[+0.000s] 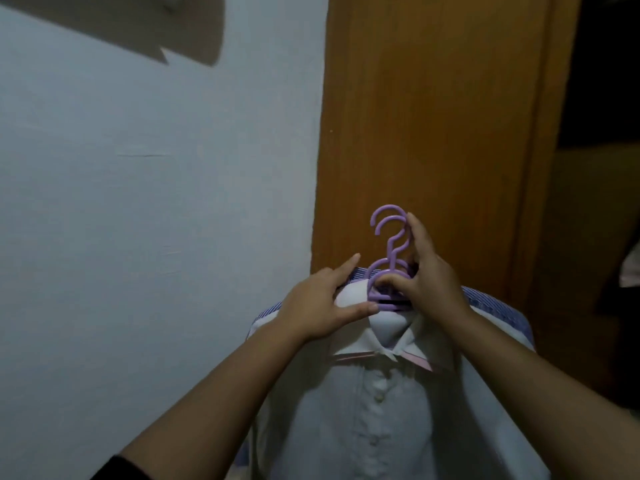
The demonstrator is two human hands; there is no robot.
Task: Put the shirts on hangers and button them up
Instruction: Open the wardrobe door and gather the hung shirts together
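Shirts hang together low in the middle of the view, in front of a wooden door. Nearest is the white shirt [377,420], its front buttoned down the placket, its collar edged with a thin pink line and folded out over the shoulders. Behind it, touching it, a blue striped shirt [498,303] shows only as a band along the shoulders and behind the collar.

Two purple hangers [389,237] rise out of the collars, their hooks stacked one just in front of the other and pointing up, hooked on nothing that I can see.

At the base of those hooks is the right hand [427,271]: its thumb and curled fingers pinch the necks of the hangers where they meet the collar, and one finger stretches up along the back of the hooks. The left hand [323,306] lies on the left side of the white collar, fingers straight and loosely spread, the forefinger pointing up toward the hangers and the thumb pressed flat along the collar's edge; it grips nothing. Both forearms are bare, and a dark sleeve [121,469] shows at the bottom edge on the left arm.

The wooden door [433,116] fills the space behind the hands. To its left is a pale wall [138,202] with a dark angular shadow near the top. To the right of the door the room is too dark to make out.
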